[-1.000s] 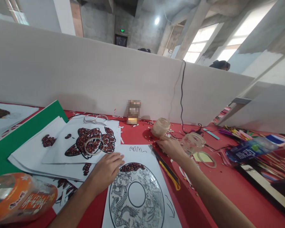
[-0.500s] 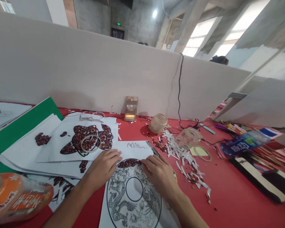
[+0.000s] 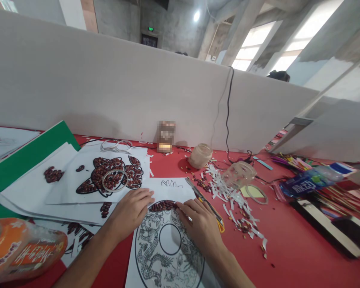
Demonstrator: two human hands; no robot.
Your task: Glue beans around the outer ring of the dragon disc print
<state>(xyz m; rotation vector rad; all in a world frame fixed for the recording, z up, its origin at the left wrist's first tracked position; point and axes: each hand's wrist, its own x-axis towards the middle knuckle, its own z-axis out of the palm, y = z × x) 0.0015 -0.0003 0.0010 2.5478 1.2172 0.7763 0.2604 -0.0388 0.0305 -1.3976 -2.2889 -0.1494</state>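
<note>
From the head camera, both hands rest on a printed dragon drawing (image 3: 165,248) lying on the red desk (image 3: 294,252). The left hand (image 3: 131,211) lies flat with fingers spread on the sheet's upper left edge, gripping nothing. The right hand (image 3: 199,226) is curled, its fingertips (image 3: 181,209) pressed to the sheet at the right end of a row of red beans (image 3: 163,205) that follows the top of the drawn ring — whether a bean is pinched there cannot be told. The row lies between the two hands. Just right of the right hand lies a yellow-handled utility knife (image 3: 208,208), and beyond it a scatter of white paper scraps (image 3: 237,204) mixed with loose beans. Further off on that side stand two small glass jars (image 3: 240,174). Beyond the left hand, a finished bean picture (image 3: 114,178) tops a stack of sheets, with a tape ring (image 3: 115,180) on it. Near the left forearm, at the frame's edge, lies an orange packet (image 3: 24,248).
</note>
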